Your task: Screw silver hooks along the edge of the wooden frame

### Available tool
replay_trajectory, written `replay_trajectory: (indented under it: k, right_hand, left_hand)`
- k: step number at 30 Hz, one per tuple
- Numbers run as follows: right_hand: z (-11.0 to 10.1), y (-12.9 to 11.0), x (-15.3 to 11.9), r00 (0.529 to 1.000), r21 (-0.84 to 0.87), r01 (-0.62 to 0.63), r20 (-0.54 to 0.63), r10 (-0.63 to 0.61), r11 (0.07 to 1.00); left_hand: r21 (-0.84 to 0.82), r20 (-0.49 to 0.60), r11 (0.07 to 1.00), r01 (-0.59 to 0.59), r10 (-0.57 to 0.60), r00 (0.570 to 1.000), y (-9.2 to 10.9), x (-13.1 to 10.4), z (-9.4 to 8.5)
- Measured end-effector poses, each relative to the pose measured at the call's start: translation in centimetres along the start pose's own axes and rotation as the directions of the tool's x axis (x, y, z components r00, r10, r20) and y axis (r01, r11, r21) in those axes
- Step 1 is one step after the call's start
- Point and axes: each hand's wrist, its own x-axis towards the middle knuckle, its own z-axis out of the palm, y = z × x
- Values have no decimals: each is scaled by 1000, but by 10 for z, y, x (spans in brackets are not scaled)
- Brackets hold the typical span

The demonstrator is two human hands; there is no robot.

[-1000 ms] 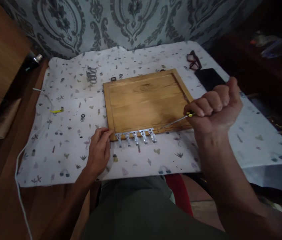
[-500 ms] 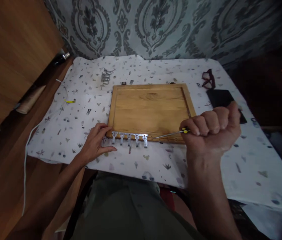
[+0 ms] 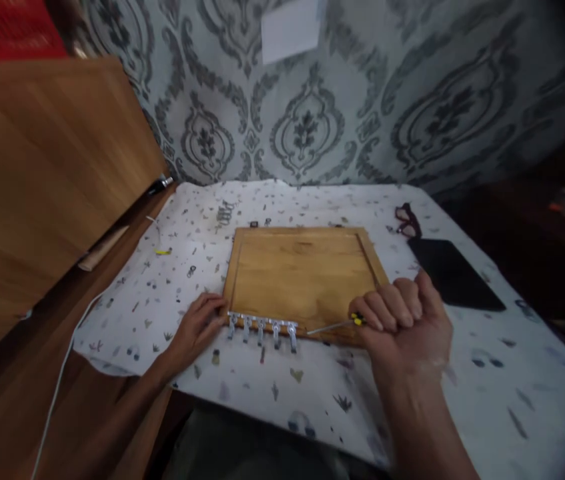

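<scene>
A: Head view, big to small. Patterned cloth (image 3: 312, 393) covers the table, wooden board (image 3: 302, 277) flat at centre, metal hook rail (image 3: 262, 327) along its 6 o'clock edge.

B: Hands?

A: Right hand (image 3: 407, 327) is a closed fist round a screwdriver (image 3: 335, 325); the shaft points toward 9 o'clock, tip low over the board's near edge, just right of the rail's end. Left hand (image 3: 197, 330) lies fingers loosely spread on the cloth, fingertips touching the board's near-left corner by the rail.

B: Step?

A: Looks like fastening the rail to the board, tip not seated yet. Next move would need the tip lined on a screw hole while the left hand steadies the board. Screws too small to make out.

B: Edges, room?

A: Cloth edge and table drop-off at 6 o'clock, close under both wrists. Black phone (image 3: 455, 273) at 3 o'clock and glasses (image 3: 406, 220) at 2 are near the right elbow's swing. Loose hooks (image 3: 223, 213) at 11, well apart. Open cloth at 9.
</scene>
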Motion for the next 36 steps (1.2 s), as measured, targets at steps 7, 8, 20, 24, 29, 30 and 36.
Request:
replay_trajectory:
  k: [7,8,20,24,29,30,36]
  right_hand:
    - [6,-6,-3,954,-82,58,-288,-80,995]
    - [6,-6,-3,943,-96,55,-322,-83,994]
    - [8,-4,11,847,2,23,-532,-18,1000]
    - [3,-3,12,854,3,63,-518,-53,998]
    - [-4,-1,13,859,49,95,-508,-57,994]
    - [-4,-1,14,855,54,85,-517,-45,995]
    - [-6,-3,14,847,29,83,-528,-56,996]
  left_hand:
    - [156,-88,988,-15,29,996,-52,62,-18]
    - [188,-120,982,4,19,993,-66,76,-21]
    - [357,-241,926,123,-36,970,-147,192,1]
    - [383,-167,917,113,-51,985,-153,189,6]
    - [375,-137,921,109,-61,989,-160,191,4]
    - [368,-145,923,110,-60,988,-162,193,3]
    - [319,-190,944,86,-25,982,-165,219,2]
